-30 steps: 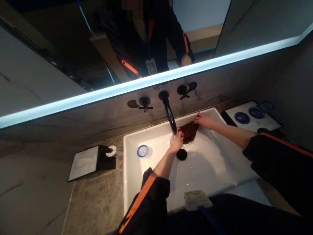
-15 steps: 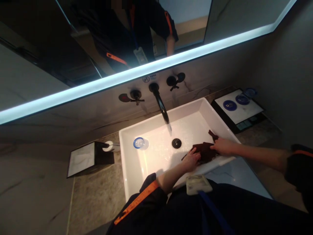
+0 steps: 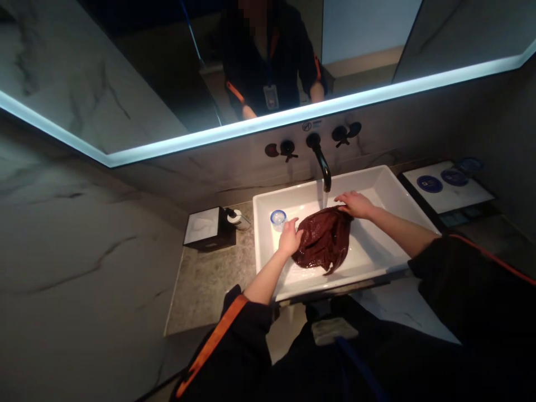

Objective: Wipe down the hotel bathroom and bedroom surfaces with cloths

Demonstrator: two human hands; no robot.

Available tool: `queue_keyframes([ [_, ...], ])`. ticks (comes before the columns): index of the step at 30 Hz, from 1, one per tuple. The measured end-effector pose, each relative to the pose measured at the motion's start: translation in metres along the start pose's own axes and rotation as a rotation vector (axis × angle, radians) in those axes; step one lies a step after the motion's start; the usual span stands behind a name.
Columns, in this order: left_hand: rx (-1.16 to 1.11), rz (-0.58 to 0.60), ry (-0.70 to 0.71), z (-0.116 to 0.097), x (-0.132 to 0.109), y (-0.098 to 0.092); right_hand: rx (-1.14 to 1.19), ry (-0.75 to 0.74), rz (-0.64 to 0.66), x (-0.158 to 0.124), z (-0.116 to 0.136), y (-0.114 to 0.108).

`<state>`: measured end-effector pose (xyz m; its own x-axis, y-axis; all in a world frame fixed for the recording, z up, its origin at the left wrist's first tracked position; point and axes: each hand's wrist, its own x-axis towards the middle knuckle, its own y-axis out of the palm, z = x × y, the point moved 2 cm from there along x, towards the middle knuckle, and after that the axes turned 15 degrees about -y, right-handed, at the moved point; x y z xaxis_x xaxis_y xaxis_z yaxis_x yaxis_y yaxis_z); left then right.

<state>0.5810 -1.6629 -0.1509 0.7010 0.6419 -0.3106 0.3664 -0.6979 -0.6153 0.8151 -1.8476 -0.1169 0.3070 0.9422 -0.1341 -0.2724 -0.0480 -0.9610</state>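
A wet, dark red cloth [image 3: 320, 240] is spread in the white sink [image 3: 263, 262], partly crumpled and glistening. On its left edge my left hand [image 3: 290, 238] grips it, thumb on top. My right hand [image 3: 355, 205] pinches the upper right corner, some fingers stretched towards the tap. The black tap [image 3: 323, 164] runs a thin stream down at the cloth's upper edge. Close to my left hand stands a small clear cup with a blue rim [image 3: 278, 219] in the sink. The drain is hidden under the cloth.
Left of the sink, a black tissue box [image 3: 209, 229] and a white pump bottle [image 3: 238, 219] stand on the stone counter [image 3: 201, 290]. To the right lies a white-topped tray [image 3: 456, 195] with round blue discs. Two black tap handles [image 3: 288, 149] and a lit mirror are on the wall.
The cloth has gone from bunched at the sink's front right to spread out under the tap. Both hands moved left and farther apart with it. The view has shifted left.
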Motion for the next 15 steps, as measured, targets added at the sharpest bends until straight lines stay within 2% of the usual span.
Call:
queue_keyframes([
  [2, 0.162, -0.002, 0.018, 0.006, -0.003, 0.01, -0.025, 0.141, 0.035, 0.002, -0.017, 0.002],
  [3, 0.249, 0.004, 0.038, 0.01, -0.007, 0.018, -0.005, 0.197, 0.066, -0.003, -0.018, 0.012],
  [6, 0.426, -0.009, 0.125, 0.015, -0.008, 0.044, 0.089, 0.301, 0.188, -0.023, 0.0, 0.066],
  [8, 0.492, -0.02, 0.058, 0.011, 0.004, 0.057, 0.14, 0.302, 0.232, -0.032, 0.014, 0.099],
  [9, 0.508, -0.013, -0.016, 0.008, 0.013, 0.06, 0.158, 0.294, 0.238, -0.034, 0.014, 0.108],
  [10, 0.512, -0.001, -0.098, 0.006, 0.022, 0.059, 0.17, 0.296, 0.234, -0.035, 0.006, 0.11],
  [12, 0.494, -0.002, -0.252, 0.008, 0.036, 0.049, 0.178, 0.342, 0.212, -0.035, -0.028, 0.099],
  [15, 0.358, -0.143, -0.425, 0.02, 0.035, 0.033, 0.189, 0.409, 0.153, -0.028, -0.089, 0.07],
])
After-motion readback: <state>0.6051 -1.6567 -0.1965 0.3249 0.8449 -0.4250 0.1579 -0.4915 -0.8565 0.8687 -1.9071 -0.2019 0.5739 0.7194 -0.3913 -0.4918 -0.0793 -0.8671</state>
